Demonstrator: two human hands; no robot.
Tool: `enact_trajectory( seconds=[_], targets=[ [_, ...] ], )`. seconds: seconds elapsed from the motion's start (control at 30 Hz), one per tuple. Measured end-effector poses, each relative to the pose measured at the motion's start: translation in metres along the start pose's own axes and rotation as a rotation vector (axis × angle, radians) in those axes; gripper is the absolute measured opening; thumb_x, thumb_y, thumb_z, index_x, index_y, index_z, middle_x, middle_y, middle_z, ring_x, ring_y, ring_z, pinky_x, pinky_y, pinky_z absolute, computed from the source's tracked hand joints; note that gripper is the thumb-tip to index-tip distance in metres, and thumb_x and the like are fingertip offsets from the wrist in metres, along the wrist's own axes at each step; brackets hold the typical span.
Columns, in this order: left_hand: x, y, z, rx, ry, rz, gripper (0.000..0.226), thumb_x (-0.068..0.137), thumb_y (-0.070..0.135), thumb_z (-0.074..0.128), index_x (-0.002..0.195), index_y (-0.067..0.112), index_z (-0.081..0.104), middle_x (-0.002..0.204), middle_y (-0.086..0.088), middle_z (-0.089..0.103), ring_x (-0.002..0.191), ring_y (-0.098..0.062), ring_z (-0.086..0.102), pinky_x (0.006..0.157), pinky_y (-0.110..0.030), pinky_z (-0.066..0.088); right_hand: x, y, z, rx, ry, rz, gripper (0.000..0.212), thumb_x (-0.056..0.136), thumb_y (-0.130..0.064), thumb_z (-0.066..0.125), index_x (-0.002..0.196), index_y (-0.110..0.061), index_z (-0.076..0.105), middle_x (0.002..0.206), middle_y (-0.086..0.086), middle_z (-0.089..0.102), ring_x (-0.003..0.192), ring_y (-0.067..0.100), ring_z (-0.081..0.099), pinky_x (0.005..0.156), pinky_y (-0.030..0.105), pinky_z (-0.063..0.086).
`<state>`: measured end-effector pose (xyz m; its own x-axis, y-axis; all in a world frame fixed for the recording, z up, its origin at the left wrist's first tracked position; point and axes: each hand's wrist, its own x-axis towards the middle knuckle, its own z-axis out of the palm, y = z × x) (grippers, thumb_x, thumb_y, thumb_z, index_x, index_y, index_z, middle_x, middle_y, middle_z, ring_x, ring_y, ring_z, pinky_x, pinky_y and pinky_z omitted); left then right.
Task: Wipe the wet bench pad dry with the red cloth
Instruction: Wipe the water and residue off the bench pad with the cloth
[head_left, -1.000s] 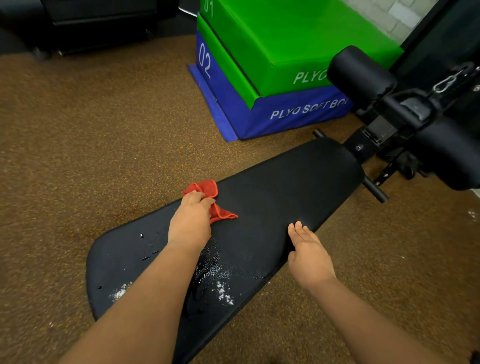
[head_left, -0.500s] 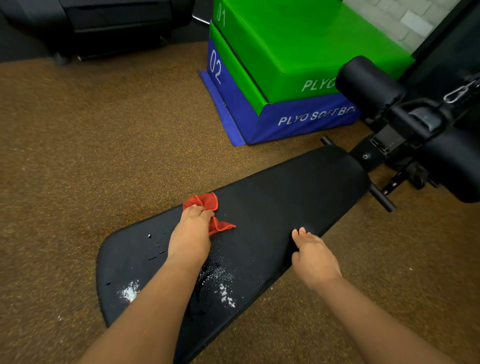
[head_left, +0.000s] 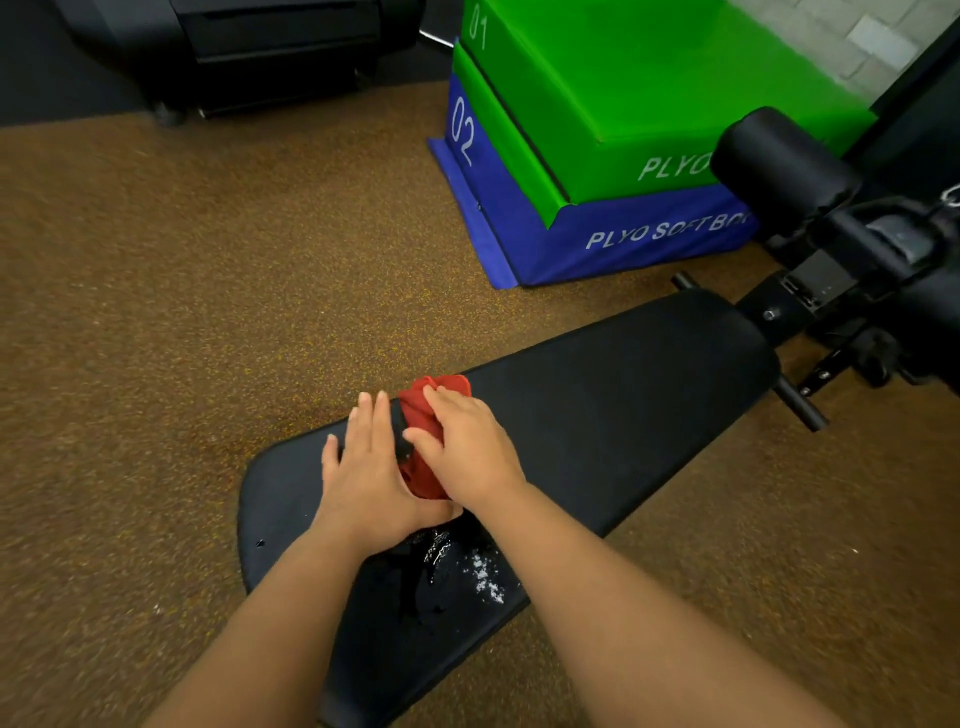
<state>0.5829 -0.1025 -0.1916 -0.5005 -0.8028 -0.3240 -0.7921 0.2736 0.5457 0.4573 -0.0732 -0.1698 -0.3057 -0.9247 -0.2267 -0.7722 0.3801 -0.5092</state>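
Nearest us, water drops (head_left: 470, 569) glisten on the black pad (head_left: 623, 395), just behind our wrists. Our left hand (head_left: 371, 467) lies flat on the pad, fingers straight, its grip open, its thumb side touching the cloth (head_left: 423, 441). Our right hand (head_left: 465, 449) sits on top of the red cloth; its fingers curve over the bunched cloth and seem to grip it. The cloth lies mid-pad, between both hands. Brown speckled floor (head_left: 182, 312) surrounds the counter. Farther right, the roller (head_left: 779, 166) and black frame (head_left: 831, 291) crowd the pad's far end. Beyond stand a blue box (head_left: 519, 228) under a green box (head_left: 597, 104), and dark equipment (head_left: 249, 47) far left.
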Motion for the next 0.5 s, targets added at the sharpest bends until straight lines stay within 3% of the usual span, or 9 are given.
enact_trajectory(
  seconds=[0.1,0.17,0.3,0.5],
  targets=[
    [-0.004,-0.011,-0.01,0.174,-0.081,-0.087,0.145,0.047,0.085,0.058,0.151,0.016,-0.016,0.16,0.001,-0.017,0.148,-0.013,-0.017,0.119,-0.046,-0.008,0.004,-0.008,0.007,-0.101,-0.055,0.055,0.067,0.094,-0.035,0.054,0.15,-0.011,0.024,0.153,0.006,0.033,0.14,0.025,0.027,0.111,0.037,0.029],
    [-0.005,-0.015,-0.016,0.238,-0.139,-0.102,0.135,0.055,0.08,0.056,0.152,0.017,-0.011,0.16,0.001,-0.017,0.148,-0.013,-0.016,0.119,-0.047,-0.008,0.008,-0.012,0.011,-0.126,-0.072,0.101,0.068,0.095,-0.028,0.054,0.15,-0.009,0.019,0.151,0.008,0.034,0.139,0.028,0.028,0.11,0.039,0.033],
    [0.001,-0.018,-0.03,0.107,-0.224,-0.112,0.104,0.076,0.052,0.055,0.154,0.02,-0.005,0.161,0.002,-0.014,0.149,-0.012,-0.012,0.121,-0.043,-0.005,0.012,-0.019,0.014,-0.15,-0.063,0.16,0.068,0.092,-0.019,0.058,0.15,-0.009,0.022,0.144,0.008,0.041,0.136,0.028,0.031,0.107,0.039,0.036],
    [0.005,-0.024,-0.041,-0.111,-0.318,-0.124,0.091,0.085,0.008,0.052,0.153,0.021,-0.007,0.161,0.004,-0.012,0.148,-0.011,-0.013,0.121,-0.036,-0.01,0.012,-0.021,0.011,-0.112,-0.013,0.16,0.044,0.095,-0.016,0.051,0.139,-0.012,0.042,0.135,0.008,0.05,0.129,0.027,0.037,0.102,0.038,0.038]
  ],
)
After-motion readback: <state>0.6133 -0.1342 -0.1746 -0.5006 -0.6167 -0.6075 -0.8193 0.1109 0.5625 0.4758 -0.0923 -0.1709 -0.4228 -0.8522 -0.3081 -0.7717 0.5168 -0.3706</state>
